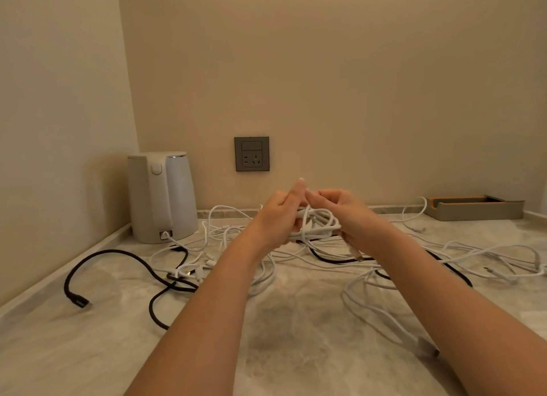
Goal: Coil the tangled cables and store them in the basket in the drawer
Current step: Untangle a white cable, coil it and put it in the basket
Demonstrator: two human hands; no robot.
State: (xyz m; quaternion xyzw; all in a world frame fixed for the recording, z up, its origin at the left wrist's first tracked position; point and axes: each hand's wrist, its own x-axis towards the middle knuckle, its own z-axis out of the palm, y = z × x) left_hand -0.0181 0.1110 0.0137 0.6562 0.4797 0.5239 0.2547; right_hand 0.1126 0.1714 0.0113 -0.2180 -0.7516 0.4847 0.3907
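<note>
Marble counter (296, 342), centre: we hold a white cable coil (318, 225) above it, left hand (278, 215) gripping the loops, right hand (347, 215) pinching a strand. Light, limp and springy, we judge; best held across the gathered loops. Black cable (118, 253) lies loose, left.

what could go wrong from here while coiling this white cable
1. The white coil, gripped by the left hand and right hand, seems to trail into the loose white cables that cross the black cable; pulling may tighten knots.
2. One white strand ends at the kettle base; a tug might shift it.
</note>
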